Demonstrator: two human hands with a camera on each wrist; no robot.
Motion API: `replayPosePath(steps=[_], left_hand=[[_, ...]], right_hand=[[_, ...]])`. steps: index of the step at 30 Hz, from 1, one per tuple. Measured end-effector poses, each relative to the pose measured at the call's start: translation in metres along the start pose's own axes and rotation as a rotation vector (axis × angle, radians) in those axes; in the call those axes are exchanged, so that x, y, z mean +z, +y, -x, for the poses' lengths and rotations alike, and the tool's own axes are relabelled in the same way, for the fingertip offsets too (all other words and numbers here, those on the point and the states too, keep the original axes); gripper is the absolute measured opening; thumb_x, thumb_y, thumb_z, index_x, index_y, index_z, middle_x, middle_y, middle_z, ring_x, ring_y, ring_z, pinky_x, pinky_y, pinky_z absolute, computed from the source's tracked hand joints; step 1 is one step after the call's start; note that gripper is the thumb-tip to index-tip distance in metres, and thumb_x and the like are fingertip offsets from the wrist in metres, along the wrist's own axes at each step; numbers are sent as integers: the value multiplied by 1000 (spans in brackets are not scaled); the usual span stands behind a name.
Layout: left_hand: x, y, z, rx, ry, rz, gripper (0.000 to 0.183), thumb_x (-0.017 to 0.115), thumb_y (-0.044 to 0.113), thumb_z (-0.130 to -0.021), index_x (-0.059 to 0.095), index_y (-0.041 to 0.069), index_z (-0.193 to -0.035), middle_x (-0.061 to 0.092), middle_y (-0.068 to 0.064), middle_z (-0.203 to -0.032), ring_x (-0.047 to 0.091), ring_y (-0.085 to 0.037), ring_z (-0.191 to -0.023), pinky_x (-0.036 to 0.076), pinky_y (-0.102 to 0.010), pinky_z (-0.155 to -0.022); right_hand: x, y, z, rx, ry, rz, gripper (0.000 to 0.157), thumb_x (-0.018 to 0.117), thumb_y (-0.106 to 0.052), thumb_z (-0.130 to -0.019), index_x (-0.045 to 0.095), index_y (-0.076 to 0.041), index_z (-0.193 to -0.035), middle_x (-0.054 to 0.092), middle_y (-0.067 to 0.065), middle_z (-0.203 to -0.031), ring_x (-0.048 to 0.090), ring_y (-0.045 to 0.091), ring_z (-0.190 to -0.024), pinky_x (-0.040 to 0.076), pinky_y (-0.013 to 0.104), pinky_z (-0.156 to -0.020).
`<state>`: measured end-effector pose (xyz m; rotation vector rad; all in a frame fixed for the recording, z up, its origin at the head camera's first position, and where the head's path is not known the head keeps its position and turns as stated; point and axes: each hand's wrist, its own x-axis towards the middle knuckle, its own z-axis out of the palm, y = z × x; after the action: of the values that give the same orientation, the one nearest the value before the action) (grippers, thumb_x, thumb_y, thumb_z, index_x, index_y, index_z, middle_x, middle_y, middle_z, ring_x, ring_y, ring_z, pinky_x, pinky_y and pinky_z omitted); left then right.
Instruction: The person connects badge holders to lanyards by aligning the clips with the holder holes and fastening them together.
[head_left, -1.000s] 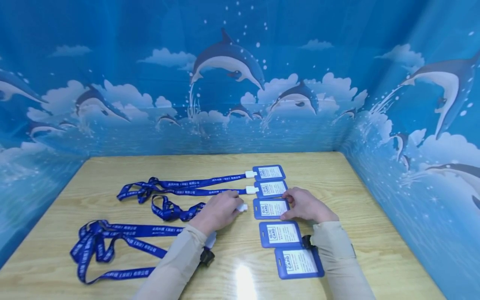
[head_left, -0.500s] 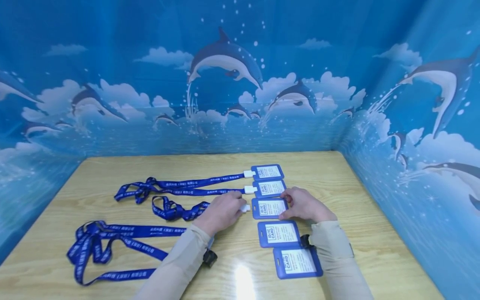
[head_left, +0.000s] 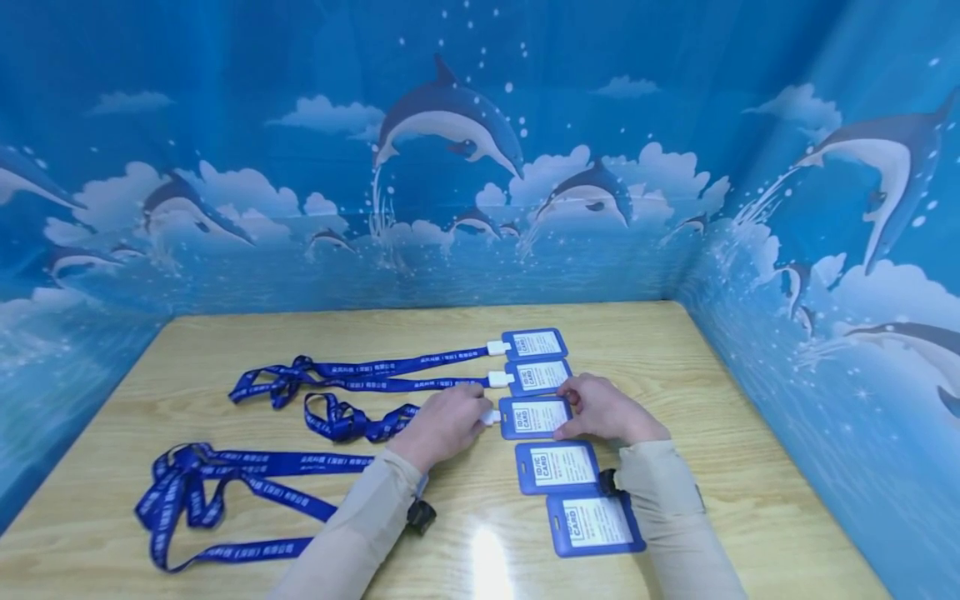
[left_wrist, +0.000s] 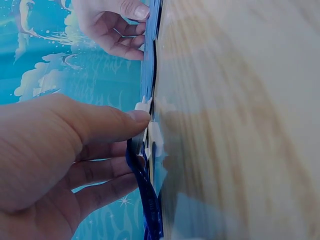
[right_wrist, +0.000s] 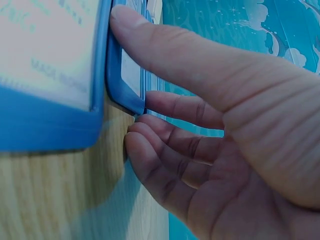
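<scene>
My left hand [head_left: 442,423] pinches the white clip [head_left: 491,417] of a blue lanyard [head_left: 352,423], its strap bunched on the table to the left. In the left wrist view, the thumb presses on the clip [left_wrist: 142,107] and the strap hangs back from it. My right hand [head_left: 606,410] holds the third blue card holder [head_left: 536,418] in the column by its right end, thumb and forefinger on opposite long edges. The holder's slotted end meets the tip of the clip. From the right wrist, this holder [right_wrist: 131,75] shows beyond a nearer one.
Above lie two card holders [head_left: 535,343] with white clips [head_left: 499,379] and straps at their slots. Below are two holders without straps, one [head_left: 557,468] over the other [head_left: 597,525]. More blue lanyards [head_left: 187,492] lie at the left front. A dolphin-print curtain [head_left: 450,208] encloses the table [head_left: 675,350].
My left hand has shifted slightly right with the clip. The right hand has drawn the third holder a little left, and the gap between clip and slot has closed.
</scene>
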<state>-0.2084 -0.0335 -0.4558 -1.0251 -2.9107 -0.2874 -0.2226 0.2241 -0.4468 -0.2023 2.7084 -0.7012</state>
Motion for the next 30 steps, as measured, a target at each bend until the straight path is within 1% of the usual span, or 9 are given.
replayPosePath(steps=[7, 11, 16, 21, 23, 25, 30], left_hand=[[1, 2, -2, -19, -31, -6, 20, 74, 19, -92, 75, 14, -111, 69, -2, -106, 66, -15, -96, 59, -28, -86], [2, 3, -1, -12, -33, -12, 19, 74, 19, -92, 75, 13, -110, 70, -3, -107, 66, -16, -95, 60, -29, -85], [2, 3, 0, -5, -31, -26, 19, 75, 17, -91, 76, 12, -110, 71, -3, -106, 66, -16, -93, 60, -28, -83], [3, 4, 1, -7, -49, -39, 20, 75, 18, -91, 76, 14, -111, 72, -4, -106, 66, -15, -91, 60, -27, -82], [4, 3, 1, 10, -38, -27, 19, 75, 17, -91, 77, 14, -109, 73, -4, -104, 67, -15, -89, 60, -26, -80], [4, 2, 1, 38, -10, -3, 16, 75, 14, -90, 79, 15, -106, 74, -4, -100, 68, -14, -86, 60, -24, -78], [4, 0, -1, 103, 60, 68, 14, 75, 7, -89, 81, 14, -99, 76, -4, -90, 69, -13, -78, 59, -21, -74]], right_hand=[[1, 0, -1, 5, 2, -4, 67, 92, -24, -73, 61, -1, -128, 58, 6, -99, 52, 20, -87, 50, 33, -77], [1, 0, -3, 11, 8, 9, 69, 93, -24, -71, 62, -2, -129, 60, 5, -99, 54, 19, -88, 53, 35, -80], [3, -7, -2, 48, 24, 44, 70, 93, -25, -70, 64, -3, -130, 64, 4, -100, 57, 19, -87, 55, 39, -84], [5, -12, 1, 99, 29, 32, 69, 93, -23, -70, 65, -6, -131, 63, 4, -96, 57, 19, -85, 52, 35, -78], [5, -13, 1, 119, 26, 22, 70, 93, -22, -70, 65, -7, -132, 62, 4, -95, 57, 20, -85, 51, 34, -77], [5, -14, 1, 139, 24, 11, 70, 93, -22, -71, 64, -9, -134, 61, 4, -96, 56, 21, -86, 50, 33, -76], [3, -15, 1, 147, 24, 16, 72, 92, -21, -71, 63, -8, -135, 61, 5, -96, 57, 21, -85, 49, 32, -74]])
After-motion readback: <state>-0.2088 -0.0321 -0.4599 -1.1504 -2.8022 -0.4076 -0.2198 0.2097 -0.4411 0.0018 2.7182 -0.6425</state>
